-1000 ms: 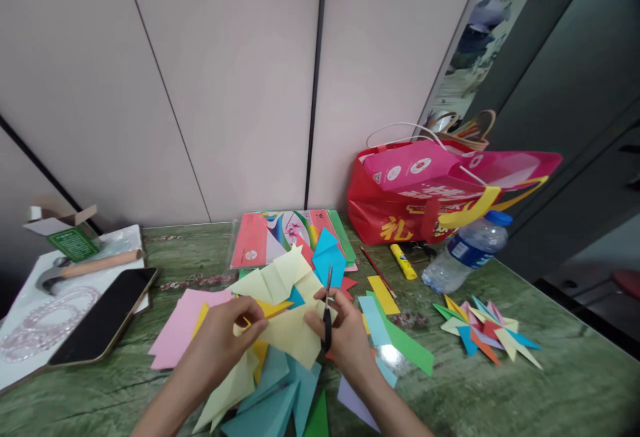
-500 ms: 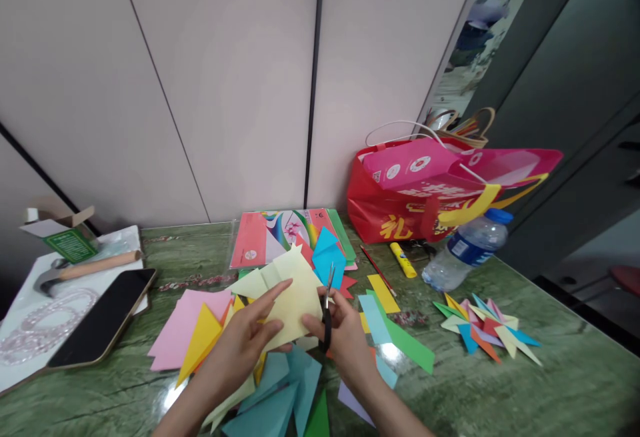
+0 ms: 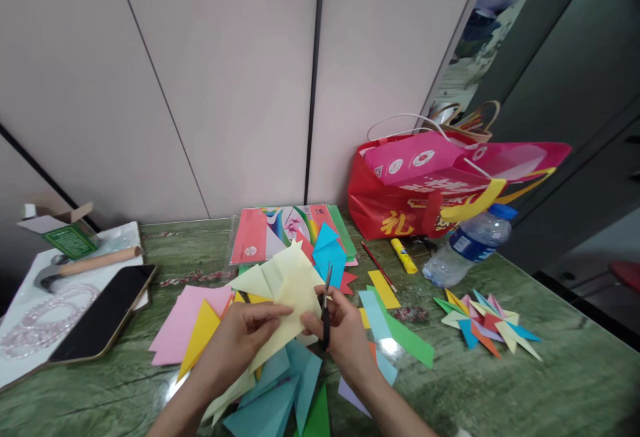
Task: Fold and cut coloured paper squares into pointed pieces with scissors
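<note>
A pale yellow sheet of paper (image 3: 287, 313) is pinched between the thumb and fingers of my left hand (image 3: 247, 337). My right hand (image 3: 345, 330) grips black-handled scissors (image 3: 327, 317), blades pointing up and away, and its thumb touches the right edge of the same sheet. Behind the sheet lie folded pale paper (image 3: 265, 277) and a blue folded piece (image 3: 330, 253). Teal papers (image 3: 280, 390) lie beneath my hands, with pink sheets (image 3: 180, 330) and a yellow folded piece (image 3: 200, 337) to the left.
A red bag (image 3: 385, 203) stands at the back right, beside a water bottle (image 3: 467, 247). A glue stick (image 3: 403, 256), a pencil (image 3: 377, 265) and a multicoloured paper star (image 3: 487, 323) lie right. Left are a phone (image 3: 105, 317), a hammer (image 3: 90, 263) and a box (image 3: 65, 233).
My left hand has shifted slightly left and down, its fingers drawn together on the paper. The sheet has turned and its lower part shows more. The scissors stay in my right hand.
</note>
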The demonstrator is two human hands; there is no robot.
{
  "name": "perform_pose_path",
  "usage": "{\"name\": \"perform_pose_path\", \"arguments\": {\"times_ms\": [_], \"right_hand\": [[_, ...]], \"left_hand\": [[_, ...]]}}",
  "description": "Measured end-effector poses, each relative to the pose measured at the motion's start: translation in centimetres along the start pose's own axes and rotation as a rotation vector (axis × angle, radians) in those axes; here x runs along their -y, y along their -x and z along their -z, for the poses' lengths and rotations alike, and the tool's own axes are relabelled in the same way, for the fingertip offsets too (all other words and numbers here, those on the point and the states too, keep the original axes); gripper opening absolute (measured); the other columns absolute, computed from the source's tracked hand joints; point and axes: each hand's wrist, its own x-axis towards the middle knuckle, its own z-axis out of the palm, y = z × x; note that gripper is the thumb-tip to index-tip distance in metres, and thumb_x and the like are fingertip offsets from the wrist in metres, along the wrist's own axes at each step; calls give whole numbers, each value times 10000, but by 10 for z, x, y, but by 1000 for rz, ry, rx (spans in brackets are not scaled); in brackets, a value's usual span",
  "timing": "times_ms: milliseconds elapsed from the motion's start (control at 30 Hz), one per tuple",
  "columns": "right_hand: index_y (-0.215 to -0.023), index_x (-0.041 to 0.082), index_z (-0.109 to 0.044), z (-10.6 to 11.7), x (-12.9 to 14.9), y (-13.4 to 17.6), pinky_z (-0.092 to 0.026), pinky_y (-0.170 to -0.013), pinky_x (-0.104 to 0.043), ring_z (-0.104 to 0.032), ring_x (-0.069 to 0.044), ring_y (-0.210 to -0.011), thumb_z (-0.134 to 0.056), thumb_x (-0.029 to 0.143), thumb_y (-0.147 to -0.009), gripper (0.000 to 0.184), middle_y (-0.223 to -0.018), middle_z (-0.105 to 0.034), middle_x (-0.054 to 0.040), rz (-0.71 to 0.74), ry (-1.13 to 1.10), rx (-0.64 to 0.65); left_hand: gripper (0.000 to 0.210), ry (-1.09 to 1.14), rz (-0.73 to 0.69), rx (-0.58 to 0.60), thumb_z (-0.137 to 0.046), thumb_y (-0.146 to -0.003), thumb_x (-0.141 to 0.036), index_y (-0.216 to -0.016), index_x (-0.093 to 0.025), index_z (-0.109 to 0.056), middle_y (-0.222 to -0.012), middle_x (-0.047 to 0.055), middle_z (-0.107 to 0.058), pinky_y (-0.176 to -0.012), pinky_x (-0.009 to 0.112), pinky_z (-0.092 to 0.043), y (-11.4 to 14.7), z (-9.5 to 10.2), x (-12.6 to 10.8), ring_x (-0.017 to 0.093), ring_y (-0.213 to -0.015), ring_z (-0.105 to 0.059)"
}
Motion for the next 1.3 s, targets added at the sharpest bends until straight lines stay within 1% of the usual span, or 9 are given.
{"name": "perform_pose_path", "arguments": {"times_ms": [133,233,300,367,633,900,1100,1200,1300], "right_hand": [[-887,191,-555,-1,0,0,-467,-532,-245,-545,-116,-552,-795,409,-538,476,-654,-575,42,6,-8,50],[-893,169,-592,-2,-1,5,-410,-559,-230,-526,-108,-588,-770,384,-605,401,-680,-582,25,4,58,245],[-888,165,-600,-4,0,10,-392,-583,-228,-521,-106,-608,-781,364,-599,396,-690,-585,25,-30,79,378],[-887,167,-593,-6,3,15,-381,-586,-226,-514,-100,-600,-802,355,-566,427,-693,-586,29,-82,78,446],[-888,148,-580,-9,10,20,-390,-598,-234,-508,-97,-597,-822,361,-535,478,-684,-574,34,-159,91,471],[-895,134,-579,-5,3,17,-397,-601,-241,-519,-98,-602,-857,323,-489,527,-685,-574,36,-210,75,479],[-899,132,-573,-4,5,17,-403,-601,-242,-514,-97,-604,-856,333,-492,535,-684,-576,32,-202,69,504],[-905,130,-573,-5,6,17,-404,-606,-242,-514,-97,-611,-855,333,-496,537,-687,-579,30,-202,62,506],[-903,131,-575,-5,6,17,-403,-608,-243,-518,-97,-607,-857,330,-491,538,-674,-578,36,-205,46,507]], "left_hand": [[324,114,8,-213,-629,-673,-333,-926,-166,-745,-690,31,-703,-497,218,-436,0,7,4,141,-556,-560],[438,174,27,-308,-688,-640,-341,-1024,-130,-703,-538,-17,-595,-437,195,-379,2,13,5,95,-456,-464],[484,191,34,-333,-714,-616,-337,-1050,-125,-689,-507,-34,-550,-428,194,-371,4,16,4,91,-447,-445],[480,183,24,-351,-729,-597,-331,-1030,-126,-697,-471,-54,-498,-410,187,-350,4,16,3,83,-432,-417],[417,121,-50,-400,-731,-597,-297,-987,-151,-719,-476,-56,-501,-415,188,-388,4,20,3,94,-445,-459],[421,268,1,-350,-752,-611,-237,-1021,-162,-693,-678,-7,-701,-533,202,-509,8,21,-8,160,-577,-670],[381,336,8,-248,-765,-613,-230,-986,-176,-710,-746,10,-744,-532,192,-528,8,20,-7,165,-554,-693],[346,332,24,-167,-759,-622,-246,-963,-202,-727,-884,34,-749,-535,215,-550,8,20,-5,189,-629,-700],[335,316,15,-143,-749,-630,-258,-963,-225,-730,-1046,47,-714,-571,242,-572,8,20,-3,214,-728,-696]]}}
